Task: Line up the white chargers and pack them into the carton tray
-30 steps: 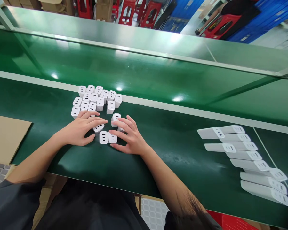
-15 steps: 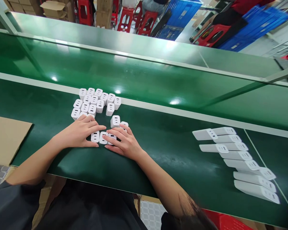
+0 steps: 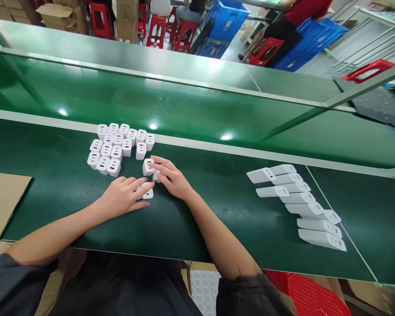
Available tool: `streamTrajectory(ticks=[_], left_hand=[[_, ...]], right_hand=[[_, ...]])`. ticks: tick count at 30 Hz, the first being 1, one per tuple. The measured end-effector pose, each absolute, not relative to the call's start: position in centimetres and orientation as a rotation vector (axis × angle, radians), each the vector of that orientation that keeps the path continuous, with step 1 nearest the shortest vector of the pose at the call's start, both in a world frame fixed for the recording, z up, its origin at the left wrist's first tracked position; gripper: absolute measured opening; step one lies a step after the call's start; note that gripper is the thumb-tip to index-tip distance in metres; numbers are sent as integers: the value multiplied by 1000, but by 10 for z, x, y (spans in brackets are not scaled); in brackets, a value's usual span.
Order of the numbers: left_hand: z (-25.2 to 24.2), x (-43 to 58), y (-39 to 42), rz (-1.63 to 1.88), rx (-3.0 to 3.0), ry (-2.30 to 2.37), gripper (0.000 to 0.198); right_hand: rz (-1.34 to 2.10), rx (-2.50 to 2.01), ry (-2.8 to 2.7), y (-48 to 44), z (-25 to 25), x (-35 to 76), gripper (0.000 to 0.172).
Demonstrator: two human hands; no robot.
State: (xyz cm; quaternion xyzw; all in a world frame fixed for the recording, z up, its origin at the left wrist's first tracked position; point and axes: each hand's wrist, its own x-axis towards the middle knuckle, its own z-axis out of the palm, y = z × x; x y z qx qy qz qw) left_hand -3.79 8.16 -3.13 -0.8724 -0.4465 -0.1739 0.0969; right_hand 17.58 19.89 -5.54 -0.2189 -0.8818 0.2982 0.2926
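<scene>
White USB wall chargers (image 3: 114, 166) stand close together in a cluster on the green bench, port ends up. Nearer to me, my left hand (image 3: 127, 195) is closed round a pair of them; its fingers lie across the tops and partly hide the two, with the charger (image 3: 148, 193) on the right showing most. My right hand (image 3: 174, 181) is curled at another charger (image 3: 147, 167) just behind, fingertips on its top and far edge. One more charger (image 3: 156, 176) shows partly under that hand's fingers.
Several more white chargers (image 3: 299, 197) lie on their sides in a staggered row at the right. A cardboard sheet (image 3: 6, 197) covers the left bench edge. A metal rail (image 3: 191, 83) runs along the back. Beyond are red stools, blue crates (image 3: 227, 19) and seated people.
My left hand has moved right from the cluster's front onto the front chargers. My right hand has shifted back from the front row to the charger behind. The view has turned slightly right.
</scene>
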Motion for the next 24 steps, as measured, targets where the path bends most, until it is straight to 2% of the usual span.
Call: streamTrajectory(ticks=[3,8,10,20,24], left_hand=[[-37,-42,84,-545,-2566,-1363,38],[-31,-52,84,-582,-2557,-1499,38],[-28,-55,83,-585,-2566,-1559,38],[-13,-65,82,-415,-2670,-1634,52],[-13,-57,82,-468,-2578,-1588,57]], right_hand=[[828,-576,-2306,202,-53,182,34],[689,-560,-2299,195,-40,185,14],[696,-534,-2330,190,-37,182,12],[939,-419,-2392,181,-29,180,29],[1019,-491,-2418,193,-14,201,53]])
